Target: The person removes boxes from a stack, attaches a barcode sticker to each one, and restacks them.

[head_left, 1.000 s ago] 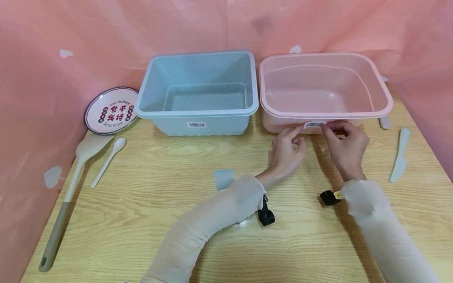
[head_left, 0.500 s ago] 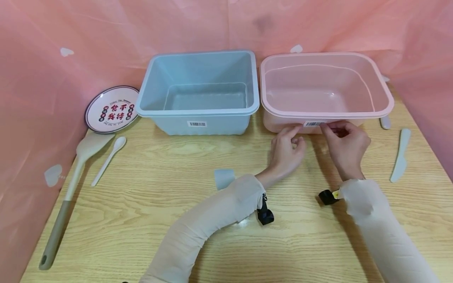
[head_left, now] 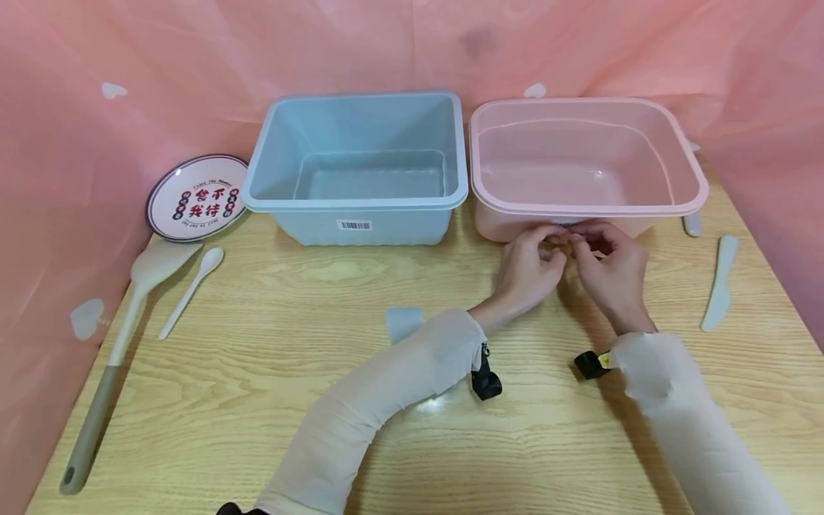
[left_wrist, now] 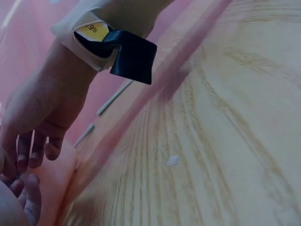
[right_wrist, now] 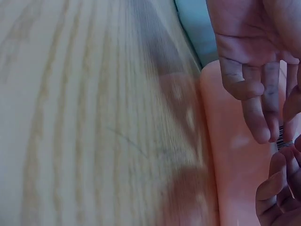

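Note:
A pink plastic basin (head_left: 498, 223) stands at the back right, with a barcode sticker (right_wrist: 281, 137) on its front wall. My left hand (head_left: 528, 270) reaches it from the left, its index fingertip on the sticker and its other fingers loosely bent. From the other side my right hand (head_left: 611, 272) pinches at the sticker with thumb and index finger. The fingertips of both hands meet there and hide most of the sticker in the head view. A blue plastic basin (head_left: 302, 220), with its own barcode sticker (head_left: 355, 224), is left of the pink one.
On the left lie a round plate (head_left: 199, 223) with red characters, a long-handled spatula (head_left: 122, 340) and a white spoon (head_left: 189, 293). A pale blue piece (head_left: 403, 324) lies beside my left sleeve. To the right is a light green knife (head_left: 719, 286); a grey handle (head_left: 692, 223) shows beside the pink basin.
My right hand has moved left and my left hand slightly right, bringing their fingertips together over the sticker, which is now mostly covered. The head view has shifted slightly.

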Available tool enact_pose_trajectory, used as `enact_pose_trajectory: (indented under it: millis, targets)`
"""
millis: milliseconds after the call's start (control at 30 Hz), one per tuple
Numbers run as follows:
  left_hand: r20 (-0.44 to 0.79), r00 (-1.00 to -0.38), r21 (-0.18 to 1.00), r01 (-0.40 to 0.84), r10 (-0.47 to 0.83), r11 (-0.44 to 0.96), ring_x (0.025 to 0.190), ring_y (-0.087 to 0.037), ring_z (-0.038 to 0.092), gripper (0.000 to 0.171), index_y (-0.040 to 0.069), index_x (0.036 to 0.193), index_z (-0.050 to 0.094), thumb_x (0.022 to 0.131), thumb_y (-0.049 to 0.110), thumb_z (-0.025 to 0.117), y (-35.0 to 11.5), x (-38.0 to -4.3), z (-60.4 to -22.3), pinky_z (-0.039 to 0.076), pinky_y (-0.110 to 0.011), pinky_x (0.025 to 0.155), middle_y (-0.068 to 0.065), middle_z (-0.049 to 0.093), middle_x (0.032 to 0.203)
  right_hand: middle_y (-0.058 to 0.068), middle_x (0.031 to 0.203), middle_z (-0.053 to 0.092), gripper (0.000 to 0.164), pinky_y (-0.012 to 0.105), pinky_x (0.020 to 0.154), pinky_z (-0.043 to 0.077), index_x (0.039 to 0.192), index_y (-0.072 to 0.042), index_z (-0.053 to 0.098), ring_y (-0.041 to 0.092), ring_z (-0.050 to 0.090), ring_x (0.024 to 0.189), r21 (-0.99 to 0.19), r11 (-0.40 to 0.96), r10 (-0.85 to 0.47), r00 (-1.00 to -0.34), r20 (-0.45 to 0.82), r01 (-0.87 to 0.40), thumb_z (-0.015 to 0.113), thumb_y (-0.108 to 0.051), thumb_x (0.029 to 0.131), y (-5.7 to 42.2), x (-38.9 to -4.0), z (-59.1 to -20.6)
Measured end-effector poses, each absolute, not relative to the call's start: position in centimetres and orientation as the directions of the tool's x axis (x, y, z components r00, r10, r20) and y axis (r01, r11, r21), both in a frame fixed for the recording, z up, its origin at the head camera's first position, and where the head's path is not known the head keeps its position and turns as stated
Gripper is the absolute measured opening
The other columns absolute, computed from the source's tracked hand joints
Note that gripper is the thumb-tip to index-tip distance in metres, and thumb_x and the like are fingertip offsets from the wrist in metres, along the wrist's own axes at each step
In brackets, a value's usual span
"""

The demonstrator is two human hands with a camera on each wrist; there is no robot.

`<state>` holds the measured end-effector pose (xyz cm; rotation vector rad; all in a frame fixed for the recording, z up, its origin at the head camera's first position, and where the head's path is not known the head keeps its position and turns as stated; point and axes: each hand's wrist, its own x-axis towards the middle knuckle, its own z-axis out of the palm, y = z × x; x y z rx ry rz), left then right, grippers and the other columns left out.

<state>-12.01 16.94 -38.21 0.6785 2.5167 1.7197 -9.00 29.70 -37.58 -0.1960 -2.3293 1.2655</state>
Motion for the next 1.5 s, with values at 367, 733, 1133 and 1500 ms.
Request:
enact_pose_trajectory:
  millis: [367, 733, 1133, 1500]
  targets:
    - [0.115, -0.926, 0.895, 0.254, 0.36, 0.368, 0.076, 0.004, 0.064, 0.034, 0.014, 0.119, 0.066, 0.087, 0.008, 0.06, 16.8, -12.4, -38.6, 0.044, -0.002, 0.067, 0.002, 0.07, 0.105, -0.003, 0.088, 0.067, 0.017, 0.006, 0.058, 0.042, 0.098, 0.005, 0.07, -0.009, 0.053, 0.065, -0.794, 0.608, 0.339, -0.899, 0.276, -0.014, 0.059, -0.006, 0.09, 29.8, -9.2, -38.0]
    - [0.114, -0.931, 0.917, 0.233, 0.348, 0.325, 0.076, 0.004, 0.063, 0.035, 0.015, 0.119, 0.066, 0.086, 0.006, 0.059, 16.9, -12.4, -38.4, 0.044, -0.002, 0.068, 0.002, 0.07, 0.103, -0.028, 0.074, 0.056, 0.017, 0.006, 0.056, 0.042, 0.097, 0.006, 0.07, -0.007, 0.054, 0.062, -0.81, 0.585, 0.351, -0.893, 0.282, -0.026, 0.059, -0.006, 0.09, 30.0, -9.4, -38.0]
    - [0.129, -0.931, 0.916, 0.244, 0.343, 0.319, 0.077, 0.004, 0.065, 0.034, 0.014, 0.119, 0.065, 0.086, 0.006, 0.06, 16.8, -12.5, -38.1, 0.044, -0.002, 0.069, 0.002, 0.07, 0.101, -0.02, 0.08, 0.06, 0.016, 0.007, 0.055, 0.041, 0.097, 0.003, 0.07, -0.007, 0.053, 0.064, -0.814, 0.581, 0.36, -0.891, 0.275, -0.016, 0.059, -0.006, 0.09, 29.8, -9.6, -37.6]
    - [0.032, -0.909, 0.928, 0.181, 0.415, 0.325, 0.082, 0.001, 0.064, 0.035, 0.016, 0.119, 0.065, 0.086, 0.006, 0.061, 15.7, -12.1, -37.9, 0.046, -0.004, 0.072, 0.002, 0.069, 0.106, -0.013, 0.092, 0.062, 0.019, 0.005, 0.057, 0.044, 0.103, 0.005, 0.068, -0.008, 0.056, 0.068, -0.79, 0.612, 0.284, -0.92, 0.271, -0.044, 0.058, -0.005, 0.091, 29.8, -8.5, -37.9]
